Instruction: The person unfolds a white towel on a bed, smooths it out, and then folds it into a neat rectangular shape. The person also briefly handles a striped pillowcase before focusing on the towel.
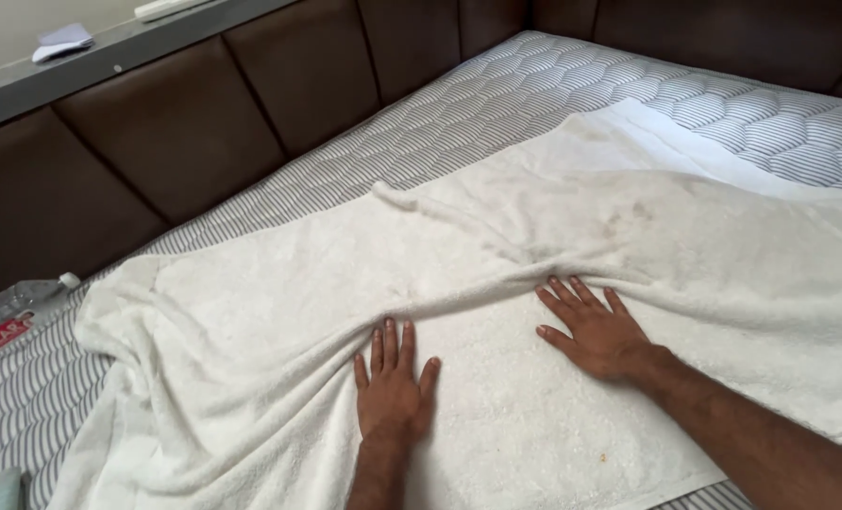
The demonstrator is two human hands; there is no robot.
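White towel (496,283) lies rumpled on the striped mattress (421,142), both hands (393,387) (596,331) pressed flat, gripping nothing.

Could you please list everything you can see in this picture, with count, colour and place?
towel: one, white, faintly stained, spread rumpled across the mattress
mattress: one, grey-and-white quilted, under the towel
padded wall: brown panels, behind the mattress
ledge: one, grey, top left, above the panels
folded cloth: one, pale, on the ledge
plastic bottle: one, clear, left edge
left hand: flat on the towel
right hand: flat on the towel, fingers spread
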